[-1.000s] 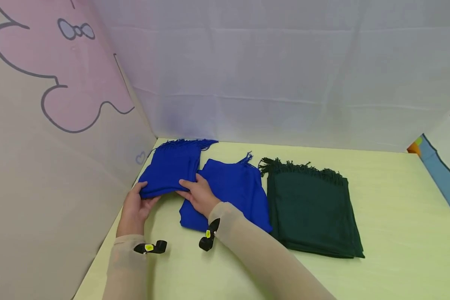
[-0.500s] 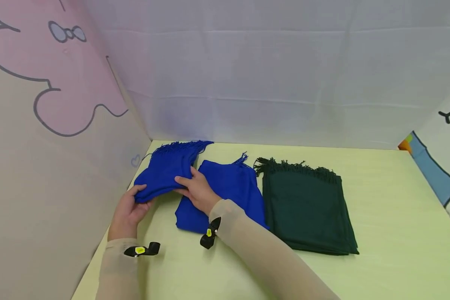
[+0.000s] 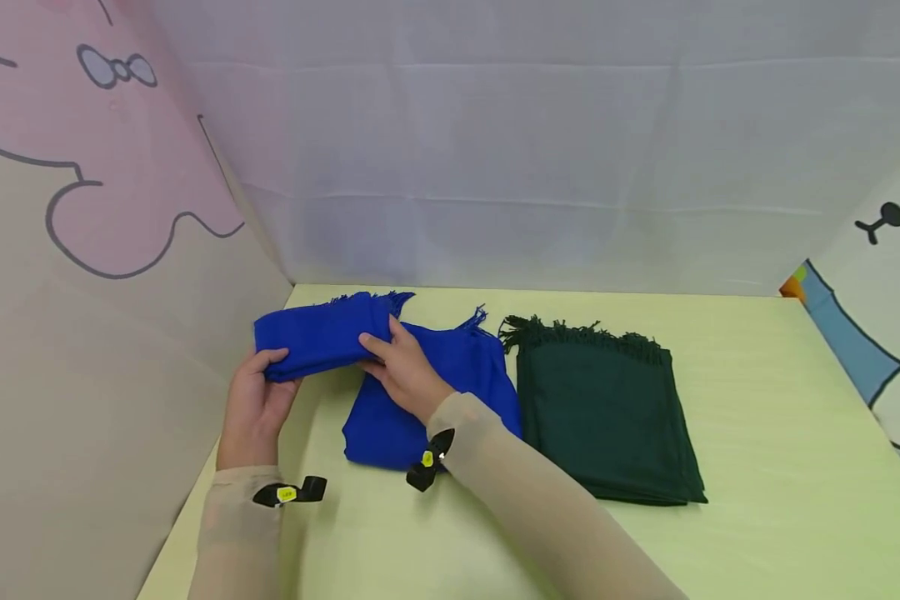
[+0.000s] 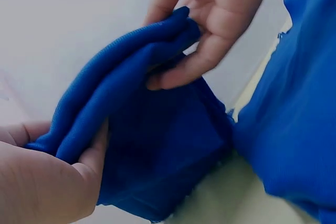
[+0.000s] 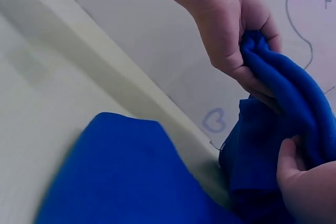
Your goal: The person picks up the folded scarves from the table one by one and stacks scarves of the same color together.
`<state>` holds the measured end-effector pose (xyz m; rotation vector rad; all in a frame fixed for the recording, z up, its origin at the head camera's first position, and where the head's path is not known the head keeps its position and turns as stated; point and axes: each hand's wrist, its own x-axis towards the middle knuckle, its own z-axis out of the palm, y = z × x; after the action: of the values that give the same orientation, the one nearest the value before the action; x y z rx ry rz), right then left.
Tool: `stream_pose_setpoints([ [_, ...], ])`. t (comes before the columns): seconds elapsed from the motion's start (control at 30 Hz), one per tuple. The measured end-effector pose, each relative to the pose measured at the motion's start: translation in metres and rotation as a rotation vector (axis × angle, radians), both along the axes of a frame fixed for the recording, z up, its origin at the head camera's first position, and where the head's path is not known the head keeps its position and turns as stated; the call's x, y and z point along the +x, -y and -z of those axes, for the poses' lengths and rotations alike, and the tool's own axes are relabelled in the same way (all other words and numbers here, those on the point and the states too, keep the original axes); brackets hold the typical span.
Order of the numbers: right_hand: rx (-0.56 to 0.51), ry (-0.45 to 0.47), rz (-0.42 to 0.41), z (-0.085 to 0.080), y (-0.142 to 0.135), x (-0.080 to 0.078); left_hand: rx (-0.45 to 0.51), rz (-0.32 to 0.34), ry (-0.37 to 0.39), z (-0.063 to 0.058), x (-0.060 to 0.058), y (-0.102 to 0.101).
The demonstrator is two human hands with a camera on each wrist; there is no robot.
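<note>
A folded blue fringed scarf (image 3: 322, 335) is held up off the table at the far left, its near edge raised and its fringe toward the back wall. My left hand (image 3: 261, 400) pinches its left corner, thumb on top and fingers beneath. The right corner is gripped the same way by my right hand (image 3: 407, 372). In the left wrist view the raised edge of the scarf (image 4: 121, 66) bows between both hands, its layers showing. A second folded blue scarf (image 3: 450, 367) lies flat on the table, partly under my right hand and forearm.
A folded dark green fringed scarf (image 3: 600, 417) lies right of the second blue one. The pale yellow table (image 3: 765, 417) meets a light back wall (image 3: 495, 167) and a left wall (image 3: 120, 358) with a pink cartoon print, close beside my left hand.
Both hands have lifted the near edge of the blue scarf higher and toward the back, so more of its fringe is hidden. The view has shifted slightly to the right.
</note>
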<state>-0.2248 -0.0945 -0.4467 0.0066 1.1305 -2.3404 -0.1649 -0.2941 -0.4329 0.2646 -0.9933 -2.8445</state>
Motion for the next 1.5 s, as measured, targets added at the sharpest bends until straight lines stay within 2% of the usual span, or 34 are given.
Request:
stream_pose_setpoints([
  [0.13,-0.06,-0.043,0.003,-0.012,-0.012,-0.002,-0.055,-0.018,-0.096,-0.008,-0.005,-0.012],
  [0.2,-0.062,-0.084,0.007,-0.017,-0.017,-0.003,-0.053,-0.021,-0.129,-0.013,-0.008,-0.018],
  [0.3,-0.056,-0.16,0.017,-0.021,-0.027,-0.005,-0.049,-0.039,-0.141,-0.021,-0.013,-0.027],
  [0.47,-0.053,-0.244,0.037,-0.026,-0.048,-0.008,-0.055,-0.021,-0.16,-0.028,-0.023,-0.04],
  [0.7,-0.092,-0.278,0.06,-0.032,-0.075,-0.01,-0.117,0.06,-0.241,-0.035,-0.034,-0.06],
  [0.9,-0.096,-0.309,0.101,-0.036,-0.097,-0.01,-0.142,0.119,-0.269,-0.043,-0.045,-0.076],
  [1.2,-0.129,-0.317,0.123,-0.036,-0.118,-0.013,-0.18,0.181,-0.265,-0.053,-0.059,-0.091],
  [1.5,-0.098,-0.313,0.156,-0.042,-0.132,-0.015,-0.208,0.195,-0.281,-0.059,-0.066,-0.104],
])
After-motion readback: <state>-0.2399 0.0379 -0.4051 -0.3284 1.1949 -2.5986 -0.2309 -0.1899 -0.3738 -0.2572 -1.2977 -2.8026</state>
